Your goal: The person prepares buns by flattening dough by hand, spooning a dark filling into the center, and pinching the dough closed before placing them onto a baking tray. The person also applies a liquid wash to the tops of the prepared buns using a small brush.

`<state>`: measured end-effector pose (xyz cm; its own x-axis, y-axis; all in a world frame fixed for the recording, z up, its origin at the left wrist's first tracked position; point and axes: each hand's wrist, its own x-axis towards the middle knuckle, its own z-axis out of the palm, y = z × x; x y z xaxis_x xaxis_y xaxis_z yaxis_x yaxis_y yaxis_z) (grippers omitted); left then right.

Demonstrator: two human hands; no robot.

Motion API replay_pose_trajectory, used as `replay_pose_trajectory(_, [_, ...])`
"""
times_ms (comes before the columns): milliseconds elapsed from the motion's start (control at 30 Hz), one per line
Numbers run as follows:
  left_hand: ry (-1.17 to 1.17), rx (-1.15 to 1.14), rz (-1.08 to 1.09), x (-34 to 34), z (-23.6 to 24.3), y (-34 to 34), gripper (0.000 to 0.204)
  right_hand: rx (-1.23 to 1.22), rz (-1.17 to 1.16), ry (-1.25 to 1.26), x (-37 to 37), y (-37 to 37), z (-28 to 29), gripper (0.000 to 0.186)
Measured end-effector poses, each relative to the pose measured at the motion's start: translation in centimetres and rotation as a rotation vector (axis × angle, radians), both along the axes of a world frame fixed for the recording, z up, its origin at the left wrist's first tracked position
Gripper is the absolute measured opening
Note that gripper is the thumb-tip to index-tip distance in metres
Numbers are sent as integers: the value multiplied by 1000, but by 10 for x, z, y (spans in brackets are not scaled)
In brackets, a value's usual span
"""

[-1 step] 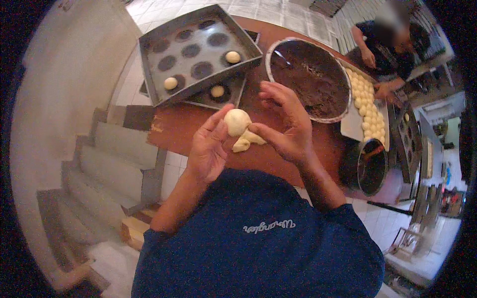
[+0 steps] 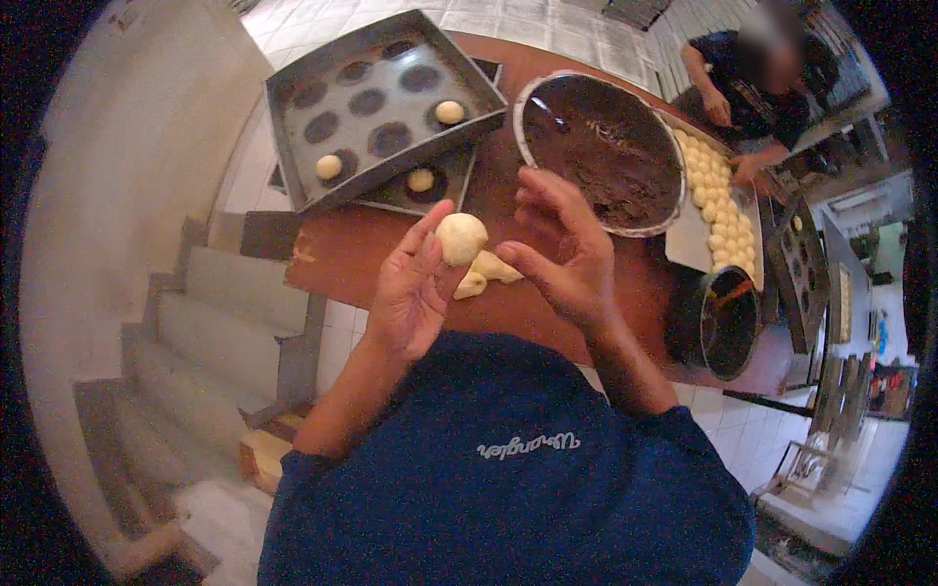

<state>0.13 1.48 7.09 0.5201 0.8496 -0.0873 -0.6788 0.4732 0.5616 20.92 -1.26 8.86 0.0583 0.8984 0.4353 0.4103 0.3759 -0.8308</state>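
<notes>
A smooth, pale dough ball (image 2: 461, 239) rests in the fingers of my left hand (image 2: 415, 288), held above the table's near edge. Just right of it, my right hand (image 2: 572, 259) is raised with its thumb and fingers apart and nothing between them. Beneath and between the hands, some loose dough pieces (image 2: 489, 269) lie on the reddish-brown table (image 2: 371, 249). Beyond my right hand stands a large round basin (image 2: 528, 146) holding a dark brown filling (image 2: 606, 161).
At the far left, a deep metal tray (image 2: 391, 181) with round hollows and two dough balls overlaps a lower tray (image 2: 469, 181). Rows of dough balls (image 2: 718, 210) fill a tray at right, beside a co-worker's hand (image 2: 750, 168). A dark pot (image 2: 731, 322) stands nearer; steps (image 2: 239, 293) are at left.
My right thumb has drawn slightly away from the dough ball, leaving a small gap. The whole scene has shifted a little to the left in the picture.
</notes>
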Motion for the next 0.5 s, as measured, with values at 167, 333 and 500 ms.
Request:
replay_pose_trajectory(167, [33,-29,-135,26,2,-27,58,-167,27,281,-10,-48,-26,55])
replay_pose_trajectory(333, [337,541,-120,15,10,-26,60,-311,142,576,6,-59,-6,50])
replay_pose_trajectory(500, [546,487,-192,7,9,-18,65,-274,218,380,5,-46,-22,50])
